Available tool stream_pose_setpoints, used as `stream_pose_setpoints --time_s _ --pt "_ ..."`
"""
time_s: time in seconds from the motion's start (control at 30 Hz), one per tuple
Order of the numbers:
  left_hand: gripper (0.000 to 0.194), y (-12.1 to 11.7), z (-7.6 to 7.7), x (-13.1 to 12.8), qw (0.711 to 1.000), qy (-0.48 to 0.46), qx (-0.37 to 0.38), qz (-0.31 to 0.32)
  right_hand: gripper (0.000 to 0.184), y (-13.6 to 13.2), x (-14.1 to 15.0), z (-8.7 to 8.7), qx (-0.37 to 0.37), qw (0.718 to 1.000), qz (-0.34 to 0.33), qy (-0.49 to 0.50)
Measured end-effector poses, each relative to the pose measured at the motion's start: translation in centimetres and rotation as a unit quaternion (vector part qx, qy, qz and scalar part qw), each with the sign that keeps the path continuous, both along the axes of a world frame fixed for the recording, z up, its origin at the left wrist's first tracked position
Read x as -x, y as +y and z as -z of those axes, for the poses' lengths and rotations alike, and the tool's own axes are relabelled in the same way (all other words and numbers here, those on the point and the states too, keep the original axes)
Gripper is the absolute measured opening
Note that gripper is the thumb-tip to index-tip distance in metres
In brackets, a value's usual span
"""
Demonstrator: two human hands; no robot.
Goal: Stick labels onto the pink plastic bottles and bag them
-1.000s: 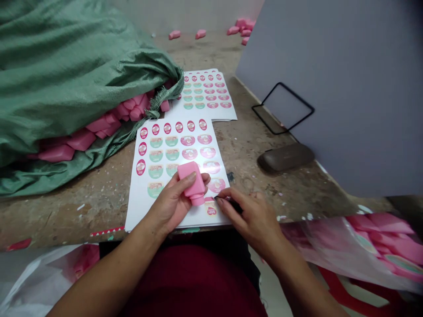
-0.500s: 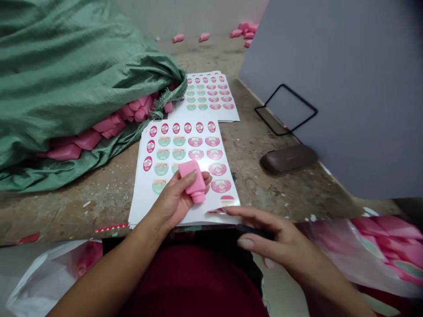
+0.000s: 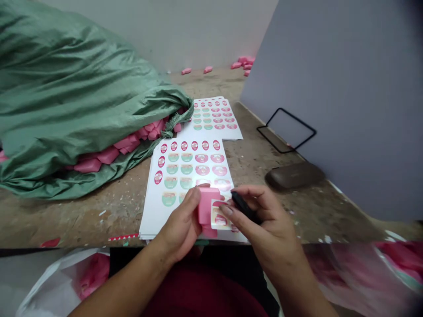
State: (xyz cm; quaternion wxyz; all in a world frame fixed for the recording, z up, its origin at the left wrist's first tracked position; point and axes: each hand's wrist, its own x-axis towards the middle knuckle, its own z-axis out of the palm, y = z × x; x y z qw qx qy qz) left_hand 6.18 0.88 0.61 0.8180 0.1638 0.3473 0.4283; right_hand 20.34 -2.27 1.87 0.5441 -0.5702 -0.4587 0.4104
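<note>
My left hand is closed around a small pink plastic bottle, its neck pointing down toward me. Between the thumb and fingers of my right hand is a printed sticker, its edge against the bottle's side. The same hand also grips a slim black tool, whose tip I cannot make out. Beneath both hands lies a stack of white sticker sheets printed with oval and rounded labels in pink and green.
A green sack spilling pink bottles lies at left. Behind are more sticker sheets. At right stand a grey panel, a black wire frame and a dark case. White bags hang below the table edge.
My right hand lifted a sticker off the sheet, swung right and low, then came back to the bottle with it. My left hand turned the bottle more upright. The view tilted up.
</note>
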Motion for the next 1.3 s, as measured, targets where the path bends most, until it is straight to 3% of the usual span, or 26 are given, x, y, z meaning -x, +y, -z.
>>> stream_pose_setpoints --time_s 0.1,0.67,0.87,1.0,1.17,1.23,1.3 --pt "0.04 -0.4 -0.2 0.1 1.0 -0.01 0.016 0.008 0.029 0.4 0.8 0.4 -0.011 1.0 0.0 0.002" --pt "0.03 -0.7 0.1 0.6 0.999 0.028 -0.01 -0.018 0.026 0.3 1.2 1.3 -0.028 0.991 -0.022 -0.131" --pt "0.036 -1.1 0.1 1.1 0.996 0.073 -0.054 0.028 0.022 0.4 1.2 1.3 -0.058 0.983 -0.019 -0.172" --pt "0.048 -1.3 0.4 1.5 0.989 0.103 -0.087 0.059 0.019 0.4 1.4 1.5 -0.109 0.963 -0.012 -0.247" --pt "0.042 -1.4 0.4 1.3 0.987 0.117 -0.106 0.017 0.013 0.6 0.8 1.7 -0.15 0.906 0.021 -0.395" --pt "0.043 -1.3 0.1 1.2 0.989 0.121 -0.085 0.014 0.015 0.8 0.2 1.4 -0.126 0.916 0.039 -0.38" --pt "0.046 -1.4 -0.2 1.2 0.99 0.121 -0.064 0.02 0.016 0.9 -0.1 1.0 -0.078 0.948 0.038 -0.306"
